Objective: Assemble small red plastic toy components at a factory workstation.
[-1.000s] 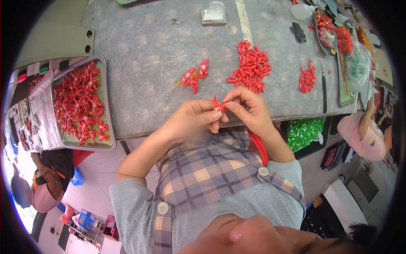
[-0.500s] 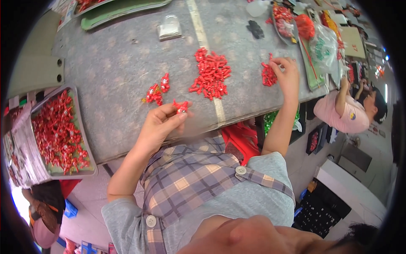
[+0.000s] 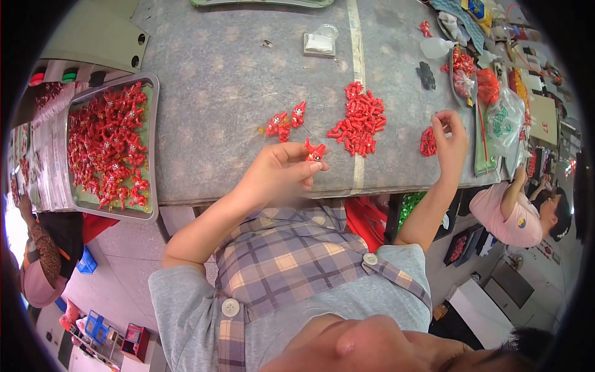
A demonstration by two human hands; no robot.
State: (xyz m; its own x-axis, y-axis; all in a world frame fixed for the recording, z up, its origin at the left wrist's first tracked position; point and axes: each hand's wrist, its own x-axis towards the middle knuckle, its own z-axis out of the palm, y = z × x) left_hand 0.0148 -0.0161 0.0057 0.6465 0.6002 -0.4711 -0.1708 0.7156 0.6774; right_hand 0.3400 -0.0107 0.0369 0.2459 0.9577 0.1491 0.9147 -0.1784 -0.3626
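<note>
My left hand (image 3: 279,172) pinches a small red figurine (image 3: 315,150) with white and dark markings, held over the table's near edge. Just beyond it on the table lie a few similar red figurines (image 3: 278,125) with gold-coloured bits. To their right is a pile of small red pieces (image 3: 362,118). My right hand (image 3: 452,137) hovers with curled fingers beside a smaller heap of red pieces (image 3: 427,142). Whether a tiny piece sits between its fingertips is hidden.
A metal tray (image 3: 153,149) full of red figurines stands at the left. A white square pack (image 3: 319,44) and a black object (image 3: 426,75) lie farther back. An oval tray (image 3: 455,80) and a clear plastic bag (image 3: 505,118) are at the right. Another person (image 3: 505,214) is beyond.
The view has shifted, so the table's things appear farther right. My left hand still holds the red figurine. My right hand's fingertips have come up from the small heap.
</note>
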